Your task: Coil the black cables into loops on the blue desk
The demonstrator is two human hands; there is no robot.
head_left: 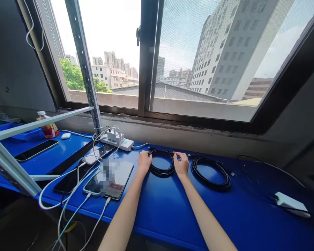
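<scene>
On the blue bench point(172, 209) under the window point(157, 59), a tablet point(112, 178) lies left of both hands, a white power strip point(117, 141) behind it. A second black coil point(210, 172) sits just right. The small coil point(161, 164) lies between the hands: left hand point(143, 161) curled on its left edge, right hand point(181, 164) pressing its right edge, fingers bent, neither fully closed.

A wide window point(172, 59) with a dark frame point(146, 59) fills the far wall, and bright daylight comes through it; outside stand tall grey buildings point(225, 45), lower houses and green trees point(73, 75) under a pale sky. Below the window runs a grey sill point(199, 134), then a blue table point(172, 209). A metal rack point(83, 62) stands at the left, beside a dark wall point(13, 59).
</scene>
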